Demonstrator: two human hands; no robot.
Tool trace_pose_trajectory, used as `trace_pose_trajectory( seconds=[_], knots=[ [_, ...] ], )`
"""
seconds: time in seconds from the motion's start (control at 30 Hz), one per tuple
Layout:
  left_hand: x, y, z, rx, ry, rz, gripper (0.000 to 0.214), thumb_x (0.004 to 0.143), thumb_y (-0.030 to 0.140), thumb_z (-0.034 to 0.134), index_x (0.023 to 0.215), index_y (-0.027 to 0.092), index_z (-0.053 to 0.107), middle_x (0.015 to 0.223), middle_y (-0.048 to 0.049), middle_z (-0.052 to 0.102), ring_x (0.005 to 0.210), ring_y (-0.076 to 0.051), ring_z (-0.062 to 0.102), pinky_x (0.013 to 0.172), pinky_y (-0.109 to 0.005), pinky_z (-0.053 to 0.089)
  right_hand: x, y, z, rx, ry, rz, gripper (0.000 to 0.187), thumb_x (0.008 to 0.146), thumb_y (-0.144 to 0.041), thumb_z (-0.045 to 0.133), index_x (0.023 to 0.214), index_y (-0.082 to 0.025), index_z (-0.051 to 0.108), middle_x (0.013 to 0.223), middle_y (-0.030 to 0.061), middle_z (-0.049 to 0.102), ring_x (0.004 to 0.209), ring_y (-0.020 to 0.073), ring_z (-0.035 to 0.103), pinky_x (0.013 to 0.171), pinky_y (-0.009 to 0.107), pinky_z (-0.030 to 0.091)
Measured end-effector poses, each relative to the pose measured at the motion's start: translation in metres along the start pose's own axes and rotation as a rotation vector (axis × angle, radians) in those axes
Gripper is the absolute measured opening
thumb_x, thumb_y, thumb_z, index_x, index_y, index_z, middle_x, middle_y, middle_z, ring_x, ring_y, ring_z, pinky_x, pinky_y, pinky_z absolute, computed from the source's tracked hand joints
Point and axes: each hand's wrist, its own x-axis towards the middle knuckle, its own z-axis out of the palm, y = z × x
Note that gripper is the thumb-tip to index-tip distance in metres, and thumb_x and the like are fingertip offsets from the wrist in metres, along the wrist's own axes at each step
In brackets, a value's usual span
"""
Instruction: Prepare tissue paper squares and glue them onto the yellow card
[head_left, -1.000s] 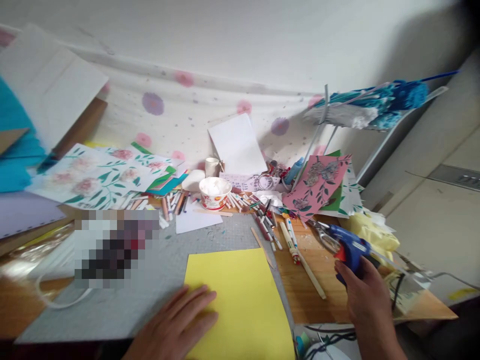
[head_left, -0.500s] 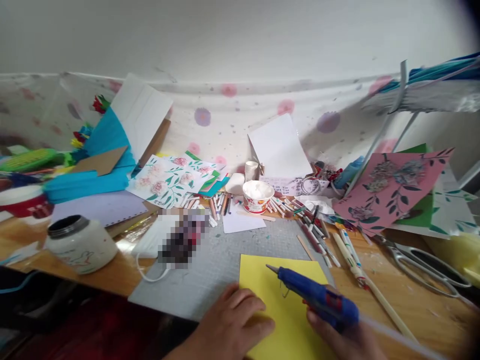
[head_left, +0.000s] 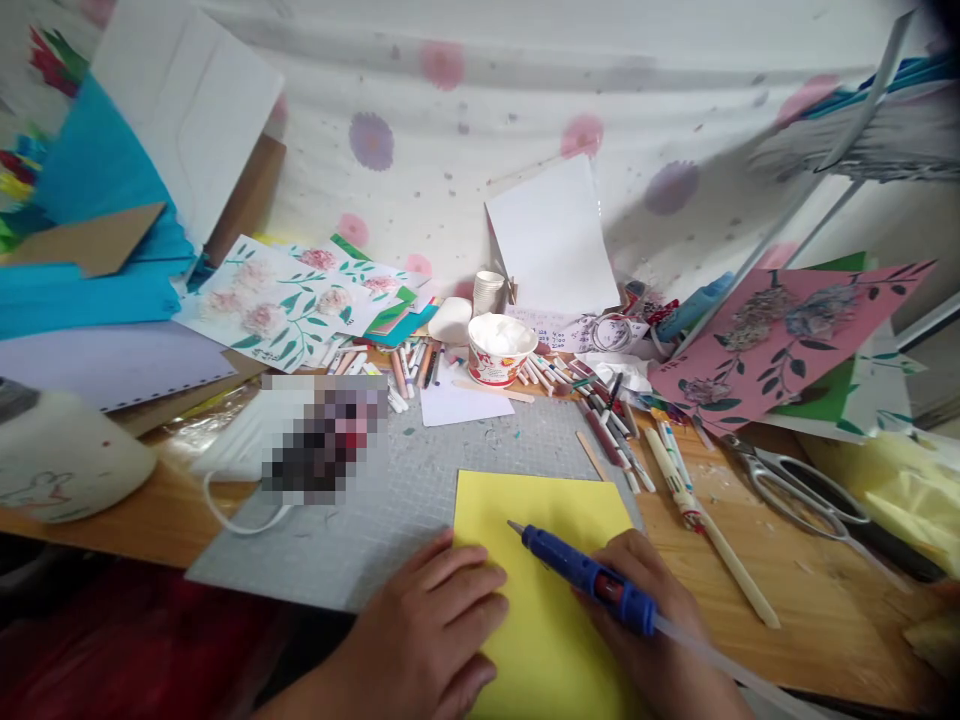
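Observation:
A yellow sheet of paper [head_left: 551, 535] lies on a grey cutting mat [head_left: 420, 480] in front of me. My left hand [head_left: 427, 630] rests flat on the sheet's left edge with its fingers stretched out. My right hand [head_left: 652, 630] is wrapped round a blue glue gun [head_left: 581, 575]. The gun's metal tip points up and to the left, over the upper middle of the yellow sheet. A clear glue stick sticks out of the gun's back toward the lower right.
Markers and crayons [head_left: 607, 420] lie scattered behind the mat beside a paper cup [head_left: 499, 350]. Scissors [head_left: 795, 485] and a wooden stick [head_left: 731, 565] lie on the wooden table at the right. Floral cards [head_left: 772, 340], a white jar [head_left: 60, 455] and blue paper [head_left: 90, 240] crowd the sides.
My right hand lifted the glue gun from the right side of the table and brought it over the yellow sheet. The view swung left, then dipped. My left hand stayed on the sheet.

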Motion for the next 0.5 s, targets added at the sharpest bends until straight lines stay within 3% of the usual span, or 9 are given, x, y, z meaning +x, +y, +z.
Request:
trace_pose_trajectory(
  seconds=[0.17,0.33,0.5],
  knots=[
    [0.0001,0.0029,0.0011,-0.014,0.008,-0.028,0.035,0.086,0.022,0.061,0.12,0.025,0.062,0.122,-0.0012,0.071,0.119,-0.024,0.058,0.117,-0.041,0.033,-0.0008,-0.0069,0.0018,-0.068,0.061,0.041,0.015,0.088,-0.026,0.056,0.074,-0.024,0.057,0.078,0.0028,0.058,0.059,0.0166,0.061,0.052,0.028,0.051],
    [0.0003,0.0056,-0.0003,-0.02,0.017,-0.049,0.034,0.087,0.02,0.06,0.12,0.025,0.062,0.123,-0.0011,0.071,0.121,-0.024,0.058,0.117,-0.042,0.034,-0.0046,0.0007,0.0076,-0.199,0.05,-0.006,0.017,0.084,-0.016,0.053,0.068,-0.023,0.052,0.073,0.0021,0.055,0.053,0.0145,0.058,0.047,0.025,0.045],
    [0.0006,0.007,-0.0037,-0.02,-0.007,-0.05,0.033,0.088,0.02,0.059,0.12,0.024,0.063,0.124,-0.0021,0.071,0.121,-0.024,0.058,0.117,-0.044,0.034,-0.0085,-0.0017,0.0061,-0.249,0.025,0.044,0.015,0.083,-0.014,0.052,0.076,-0.024,0.06,0.079,0.003,0.06,0.057,0.0156,0.06,0.048,0.025,0.042]
  ],
)
